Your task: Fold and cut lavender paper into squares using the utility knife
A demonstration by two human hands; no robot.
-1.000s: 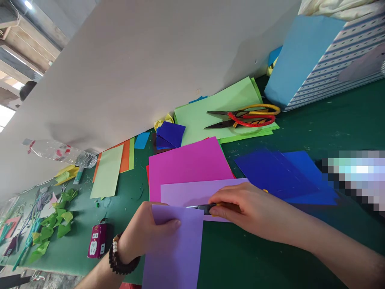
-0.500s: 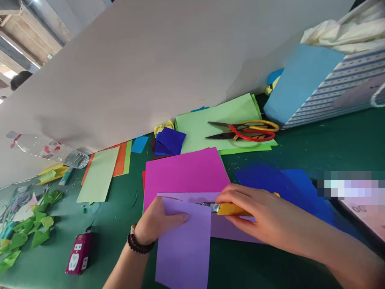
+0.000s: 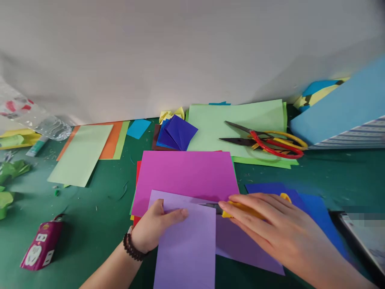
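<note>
My left hand (image 3: 155,228) pinches the upper left corner of a folded lilac paper sheet (image 3: 188,249), thumb lying on top. My right hand (image 3: 270,226) is closed on a yellow utility knife (image 3: 240,208), whose metal blade points left into the paper's fold near my left thumb. The lilac sheet lies over a magenta sheet (image 3: 185,174) on the green cutting mat (image 3: 90,224). A dark bead bracelet is on my left wrist.
Scissors with red and yellow handles (image 3: 264,142) rest on pale green paper (image 3: 237,120). Dark blue squares (image 3: 177,134), blue sheets (image 3: 313,204), a pale green and orange stack (image 3: 82,154), a maroon gadget (image 3: 42,247), a plastic bottle (image 3: 33,118) and a blue box (image 3: 343,108) lie around.
The view has swung level and the scene shifted right. The knife blade has slid a little right along the fold; my left hand keeps its pinch on the lilac paper.
</note>
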